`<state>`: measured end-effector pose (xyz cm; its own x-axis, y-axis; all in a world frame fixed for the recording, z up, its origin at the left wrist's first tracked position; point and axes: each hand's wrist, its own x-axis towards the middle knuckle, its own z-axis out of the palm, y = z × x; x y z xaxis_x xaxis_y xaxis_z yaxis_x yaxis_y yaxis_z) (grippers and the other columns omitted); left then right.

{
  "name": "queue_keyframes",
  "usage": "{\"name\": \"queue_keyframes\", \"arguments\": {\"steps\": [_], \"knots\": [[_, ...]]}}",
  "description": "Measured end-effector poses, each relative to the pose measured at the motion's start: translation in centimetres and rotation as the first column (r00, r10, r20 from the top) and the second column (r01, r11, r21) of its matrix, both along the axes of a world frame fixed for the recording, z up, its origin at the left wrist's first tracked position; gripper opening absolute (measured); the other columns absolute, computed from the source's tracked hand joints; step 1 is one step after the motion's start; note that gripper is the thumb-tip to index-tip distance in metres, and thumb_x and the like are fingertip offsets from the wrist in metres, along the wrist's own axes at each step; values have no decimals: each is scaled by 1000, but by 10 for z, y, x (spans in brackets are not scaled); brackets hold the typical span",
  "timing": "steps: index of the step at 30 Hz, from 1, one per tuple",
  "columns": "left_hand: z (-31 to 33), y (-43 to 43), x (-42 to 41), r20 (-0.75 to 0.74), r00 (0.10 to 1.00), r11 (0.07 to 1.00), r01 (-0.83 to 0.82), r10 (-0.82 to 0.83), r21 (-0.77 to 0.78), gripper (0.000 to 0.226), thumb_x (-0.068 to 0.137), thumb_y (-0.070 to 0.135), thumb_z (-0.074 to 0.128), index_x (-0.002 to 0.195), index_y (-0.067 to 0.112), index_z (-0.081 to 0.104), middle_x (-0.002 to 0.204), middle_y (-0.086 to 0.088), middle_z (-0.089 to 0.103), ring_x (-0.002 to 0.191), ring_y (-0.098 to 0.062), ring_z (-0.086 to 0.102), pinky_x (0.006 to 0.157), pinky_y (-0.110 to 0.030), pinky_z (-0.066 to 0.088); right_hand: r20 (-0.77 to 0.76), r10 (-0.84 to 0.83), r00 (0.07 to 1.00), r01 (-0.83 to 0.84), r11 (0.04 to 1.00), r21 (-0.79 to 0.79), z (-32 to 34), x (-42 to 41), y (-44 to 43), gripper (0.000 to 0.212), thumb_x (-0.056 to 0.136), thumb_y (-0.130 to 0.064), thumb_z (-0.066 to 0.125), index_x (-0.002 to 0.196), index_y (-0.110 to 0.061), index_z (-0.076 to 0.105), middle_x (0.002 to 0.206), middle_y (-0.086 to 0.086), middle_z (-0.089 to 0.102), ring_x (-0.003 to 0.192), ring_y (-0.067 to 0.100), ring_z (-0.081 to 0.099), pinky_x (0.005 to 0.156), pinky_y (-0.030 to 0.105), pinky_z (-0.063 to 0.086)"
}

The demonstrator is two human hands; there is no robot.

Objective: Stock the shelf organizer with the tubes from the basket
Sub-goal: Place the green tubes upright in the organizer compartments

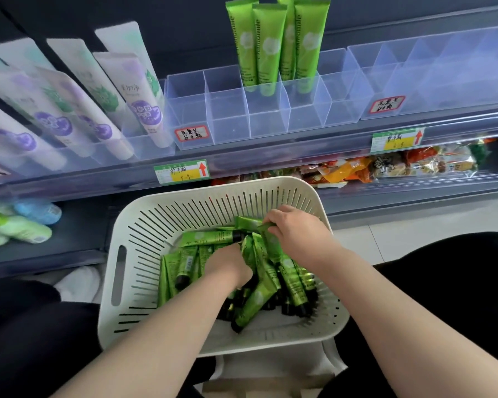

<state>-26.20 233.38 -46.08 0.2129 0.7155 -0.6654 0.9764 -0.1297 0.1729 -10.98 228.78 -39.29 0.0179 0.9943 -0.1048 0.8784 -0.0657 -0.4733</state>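
At the far left, white tubes (69, 104) lean in rows on the upper shelf, and pale bottles (20, 222) lie on the shelf below. The clear organizer (227, 110) sits mid-shelf, with four standing tubes (273, 44) (green, crimped ends up) in its back compartments. Below it, low in front of the person, the white basket (121, 254) holds a heap of green tubes (253, 300). The left hand (227, 264) is pushed knuckles-up into the heap. Its fingers are buried among the tubes, so whether they grip anything cannot be told. The right hand (296, 234), near the basket's far right side, has its fingers curled round the upper end of one tube (275, 248), whose lower part lies on the heap. Further right, snack packets (400, 168) fill the lower shelf.
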Motion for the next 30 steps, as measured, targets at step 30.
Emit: {"name": "queue_keyframes", "arguments": {"steps": [30], "knots": [[275, 151, 39, 742, 618, 603, -497, -258, 624, 18, 94, 11, 53, 106, 21, 62, 88, 3, 60, 87, -24, 60, 76, -35, 52, 81, -217, 973, 118, 766, 632, 198, 20, 86, 24, 98, -21, 45, 116, -19, 60, 107, 0, 62, 101, 25, 55, 69, 38, 49]]}}
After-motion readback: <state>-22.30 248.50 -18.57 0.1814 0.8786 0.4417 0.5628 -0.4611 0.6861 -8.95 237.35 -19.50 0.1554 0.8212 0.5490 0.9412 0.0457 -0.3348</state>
